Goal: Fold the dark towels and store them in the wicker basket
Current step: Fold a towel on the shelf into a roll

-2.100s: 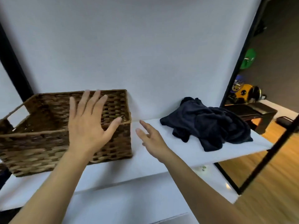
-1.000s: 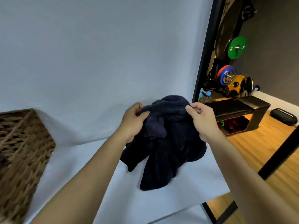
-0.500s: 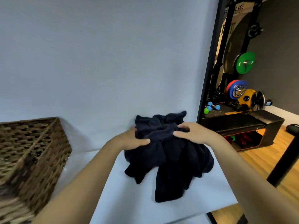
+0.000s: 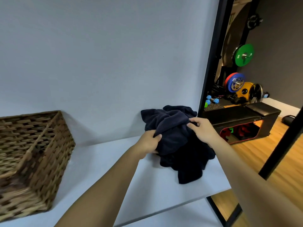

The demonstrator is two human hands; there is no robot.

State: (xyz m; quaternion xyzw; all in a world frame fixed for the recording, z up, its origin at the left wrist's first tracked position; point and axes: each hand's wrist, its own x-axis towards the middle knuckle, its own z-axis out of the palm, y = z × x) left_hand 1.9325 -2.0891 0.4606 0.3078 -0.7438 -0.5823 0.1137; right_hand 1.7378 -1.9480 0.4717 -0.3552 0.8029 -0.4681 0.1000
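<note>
Two bare hands on the dark towels (image 4: 177,145), head view only. The towels sit in a crumpled heap on the white table (image 4: 101,163), toward its right end, pushed up against the pale backdrop wall (image 4: 105,54). How many towels are in the heap, can't tell; it reads as one dark navy bundle with a loose tail hanging toward the near table edge.

Left hand (image 4: 148,144) is closed on a fold at the heap's left side, thumb on top, fingers tucked under the cloth. Right hand (image 4: 202,130) pinches the upper right part of the heap, thumb and fingertips closed on a raised ridge of fabric. The stretch of cloth between the two hands is lifted a bit; the rest lies on the table.

Wicker basket (image 4: 31,161) stands at the table's left end, well apart from the towels, open top facing up, slightly motion-blurred. Inside mostly hidden from here; what shows looks bare.

Right of the black frame post (image 4: 211,63): wood floor, a black bench (image 4: 242,117), a green weight plate (image 4: 243,54), blue and yellow plates lower down, small blue dumbbells (image 4: 212,99) on the floor.
</note>
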